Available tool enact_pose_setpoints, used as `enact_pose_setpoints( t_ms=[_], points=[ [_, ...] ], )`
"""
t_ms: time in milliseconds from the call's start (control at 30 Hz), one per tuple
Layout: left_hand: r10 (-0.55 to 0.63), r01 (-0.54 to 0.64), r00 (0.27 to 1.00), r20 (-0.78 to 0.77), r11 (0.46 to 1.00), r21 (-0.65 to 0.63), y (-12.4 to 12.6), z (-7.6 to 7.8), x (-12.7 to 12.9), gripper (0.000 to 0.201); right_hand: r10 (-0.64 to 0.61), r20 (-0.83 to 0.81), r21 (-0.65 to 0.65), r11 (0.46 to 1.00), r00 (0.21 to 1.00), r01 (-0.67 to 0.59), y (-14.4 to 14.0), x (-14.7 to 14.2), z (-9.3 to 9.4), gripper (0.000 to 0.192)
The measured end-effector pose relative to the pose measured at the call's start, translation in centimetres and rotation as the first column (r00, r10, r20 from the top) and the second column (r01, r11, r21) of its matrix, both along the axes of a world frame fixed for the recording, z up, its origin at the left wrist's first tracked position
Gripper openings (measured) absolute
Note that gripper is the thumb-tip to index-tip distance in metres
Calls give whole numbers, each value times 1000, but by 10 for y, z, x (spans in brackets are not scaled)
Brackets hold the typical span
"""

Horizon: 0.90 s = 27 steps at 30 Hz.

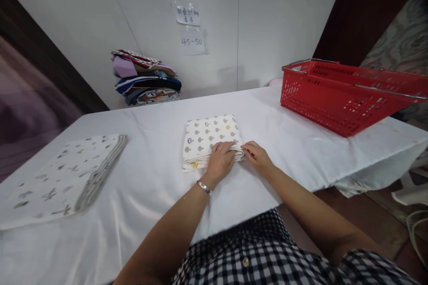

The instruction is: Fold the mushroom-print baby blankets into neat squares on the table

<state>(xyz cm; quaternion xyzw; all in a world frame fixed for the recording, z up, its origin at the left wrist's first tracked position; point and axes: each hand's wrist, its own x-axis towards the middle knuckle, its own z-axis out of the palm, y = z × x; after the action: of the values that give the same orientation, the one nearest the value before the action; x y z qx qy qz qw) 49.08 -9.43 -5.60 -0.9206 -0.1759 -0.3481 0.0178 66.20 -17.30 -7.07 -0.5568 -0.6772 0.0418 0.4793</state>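
Note:
A white cloth printed with grey, yellow and purple mushroom-like shapes (209, 133) lies folded into a thick square in the middle of the table. My left hand (220, 160), with a bracelet at its wrist, is closed on the cloth's near edge, fingertips over the top layers. At the near right corner, my right hand (257, 156) pinches the folded layers between thumb and fingers. The undersides of both grips are hidden.
To the left lies a larger folded cloth with leaf-like prints (67, 173). A red plastic basket (321, 98) with metal handles stands at the right. Stacked folded fabrics (147, 78) sit by the wall at the back. A white tablecloth (147, 160) covers the table.

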Motion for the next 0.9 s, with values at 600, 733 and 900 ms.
enact_pose_setpoints(
  t_ms=[600,733,900],
  points=[
    [41,-41,999,-4,993,-111,-2,2,2,13,-8,5,-54,999,1000,8,0,-1,-1,25],
    [70,-73,997,-25,986,-148,-6,6,4,14,-3,-21,-56,998,1000,2,1,-2,-1,23],
    [121,-127,991,-53,983,-131,-7,9,11,17,4,-6,-49,999,1000,-5,0,-3,2,23]
  ],
)
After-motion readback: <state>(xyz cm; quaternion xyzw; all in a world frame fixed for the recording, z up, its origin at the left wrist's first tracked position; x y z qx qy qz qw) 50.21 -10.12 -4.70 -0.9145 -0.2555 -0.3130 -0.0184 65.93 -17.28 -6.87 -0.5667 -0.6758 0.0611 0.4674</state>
